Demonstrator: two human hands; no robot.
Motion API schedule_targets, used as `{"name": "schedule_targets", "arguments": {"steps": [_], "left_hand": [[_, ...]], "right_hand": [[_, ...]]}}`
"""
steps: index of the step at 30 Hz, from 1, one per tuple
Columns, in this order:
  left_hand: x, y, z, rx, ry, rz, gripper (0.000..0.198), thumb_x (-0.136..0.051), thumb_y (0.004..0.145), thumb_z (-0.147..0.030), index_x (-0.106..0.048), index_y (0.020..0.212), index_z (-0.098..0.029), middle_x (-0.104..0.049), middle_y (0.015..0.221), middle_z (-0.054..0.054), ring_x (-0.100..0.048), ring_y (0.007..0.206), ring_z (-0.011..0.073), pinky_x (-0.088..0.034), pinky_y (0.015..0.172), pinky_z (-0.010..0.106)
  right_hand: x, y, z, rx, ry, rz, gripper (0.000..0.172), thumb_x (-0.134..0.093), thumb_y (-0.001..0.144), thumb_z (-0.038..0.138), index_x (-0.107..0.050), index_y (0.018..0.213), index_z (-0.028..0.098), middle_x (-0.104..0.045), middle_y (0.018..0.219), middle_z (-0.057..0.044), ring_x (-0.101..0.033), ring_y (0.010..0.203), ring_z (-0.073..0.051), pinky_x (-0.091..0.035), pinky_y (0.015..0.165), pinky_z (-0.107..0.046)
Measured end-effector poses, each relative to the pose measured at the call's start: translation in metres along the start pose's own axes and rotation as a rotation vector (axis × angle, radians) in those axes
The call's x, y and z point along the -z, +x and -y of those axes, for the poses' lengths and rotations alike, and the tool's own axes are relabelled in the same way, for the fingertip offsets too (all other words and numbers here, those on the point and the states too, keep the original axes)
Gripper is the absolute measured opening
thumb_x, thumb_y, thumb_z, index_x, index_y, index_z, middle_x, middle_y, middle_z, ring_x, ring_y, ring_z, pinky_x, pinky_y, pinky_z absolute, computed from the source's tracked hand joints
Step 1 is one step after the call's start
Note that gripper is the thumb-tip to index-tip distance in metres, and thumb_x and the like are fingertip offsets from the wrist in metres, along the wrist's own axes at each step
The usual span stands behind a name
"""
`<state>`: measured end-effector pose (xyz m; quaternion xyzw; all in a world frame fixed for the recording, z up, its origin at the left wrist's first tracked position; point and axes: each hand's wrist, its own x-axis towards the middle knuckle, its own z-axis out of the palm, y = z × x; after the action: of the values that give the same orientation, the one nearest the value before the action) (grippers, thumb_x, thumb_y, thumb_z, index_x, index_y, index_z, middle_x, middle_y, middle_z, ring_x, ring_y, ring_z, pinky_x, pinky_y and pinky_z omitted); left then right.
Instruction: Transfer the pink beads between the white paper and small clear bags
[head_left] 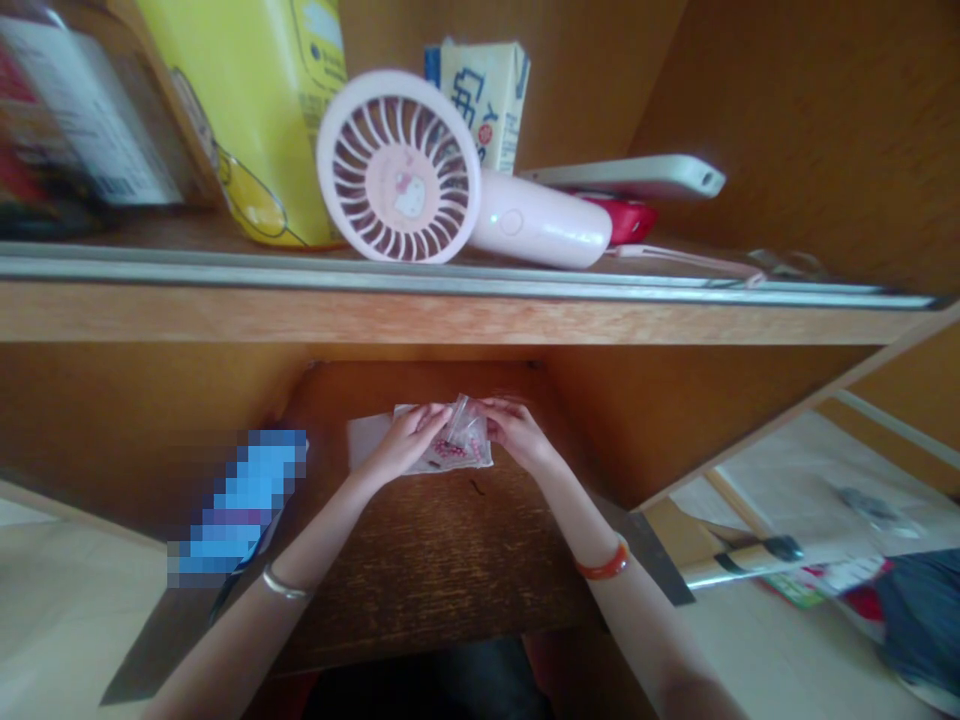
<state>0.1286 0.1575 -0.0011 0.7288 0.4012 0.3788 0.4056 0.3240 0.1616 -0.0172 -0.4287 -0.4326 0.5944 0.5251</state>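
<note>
A small clear plastic bag (466, 422) is held over the desk, pinched at its left side by my left hand (412, 437) and at its right side by my right hand (516, 430). The fingers of both hands are closed on it. Small pink-red pieces like beads (451, 450) show at the bag's lower part; whether they lie inside it or in a bag beneath, I cannot tell. A white sheet or packet (370, 442) lies flat under and beside my left hand.
A dark worn desk top (450, 560) lies below a shelf edge (450, 312). On the shelf are a pink hand fan (540, 220), a yellow container (262, 120), a drink carton (487, 100) and a white device (637, 175). A blurred-out blue screen (247, 500) leans at left.
</note>
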Motion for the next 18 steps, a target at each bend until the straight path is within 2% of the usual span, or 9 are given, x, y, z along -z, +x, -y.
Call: {"name": "schedule_targets", "arguments": {"steps": [4, 8, 11, 14, 16, 18], "left_hand": [[0.001, -0.006, 0.009, 0.021, -0.145, 0.09, 0.026, -0.059, 0.083, -0.039, -0.066, 0.09, -0.016, -0.07, 0.091, 0.006, -0.065, 0.083, 0.0186, -0.05, 0.079, 0.03], [0.006, -0.012, 0.001, 0.08, -0.23, 0.155, 0.021, -0.064, 0.079, -0.035, -0.066, 0.083, -0.015, -0.068, 0.076, 0.003, -0.063, 0.07, 0.0155, -0.049, 0.069, 0.027], [0.009, -0.015, -0.012, 0.124, -0.321, 0.213, 0.018, -0.066, 0.078, -0.033, -0.066, 0.076, -0.015, -0.065, 0.067, 0.001, -0.061, 0.064, 0.0136, -0.048, 0.068, 0.027], [0.011, -0.021, -0.023, 0.165, -0.417, 0.253, 0.02, -0.066, 0.079, -0.032, -0.064, 0.069, -0.015, -0.063, 0.062, 0.001, -0.058, 0.059, 0.0119, -0.046, 0.063, 0.025], [0.012, -0.026, -0.03, 0.157, -0.448, 0.247, 0.023, -0.066, 0.08, -0.033, -0.061, 0.066, -0.016, -0.062, 0.058, 0.0, -0.057, 0.056, 0.0104, -0.043, 0.058, 0.023], [0.011, -0.031, -0.036, 0.138, -0.467, 0.222, 0.026, -0.067, 0.08, -0.035, -0.058, 0.064, -0.016, -0.059, 0.054, -0.002, -0.053, 0.051, 0.0088, -0.038, 0.053, 0.021]], "right_hand": [[-0.011, -0.009, 0.0, -0.1, 0.132, 0.091, 0.028, -0.082, 0.058, 0.033, -0.072, 0.078, 0.017, -0.069, 0.075, -0.002, -0.061, 0.063, -0.011, -0.048, 0.059, -0.024], [-0.011, -0.011, -0.003, -0.099, 0.098, 0.148, 0.026, -0.079, 0.064, 0.033, -0.071, 0.082, 0.016, -0.069, 0.078, -0.002, -0.063, 0.065, -0.011, -0.049, 0.063, -0.025], [-0.011, -0.013, -0.004, 0.014, -0.076, 0.146, 0.023, -0.074, 0.069, 0.032, -0.068, 0.085, 0.016, -0.069, 0.082, -0.002, -0.062, 0.069, -0.011, -0.049, 0.068, -0.026], [-0.015, -0.02, 0.004, 0.21, -0.347, 0.062, 0.017, -0.072, 0.07, 0.03, -0.063, 0.072, 0.016, -0.063, 0.068, 0.001, -0.057, 0.061, -0.01, -0.045, 0.061, -0.023], [-0.021, -0.031, 0.012, 0.258, -0.422, 0.017, 0.024, -0.067, 0.078, 0.034, -0.056, 0.064, 0.017, -0.056, 0.057, 0.004, -0.053, 0.052, -0.008, -0.041, 0.052, -0.021], [-0.029, -0.044, 0.019, 0.233, -0.394, 0.004, 0.034, -0.06, 0.085, 0.041, -0.051, 0.06, 0.018, -0.051, 0.05, 0.005, -0.05, 0.045, -0.007, -0.04, 0.046, -0.02]]}}
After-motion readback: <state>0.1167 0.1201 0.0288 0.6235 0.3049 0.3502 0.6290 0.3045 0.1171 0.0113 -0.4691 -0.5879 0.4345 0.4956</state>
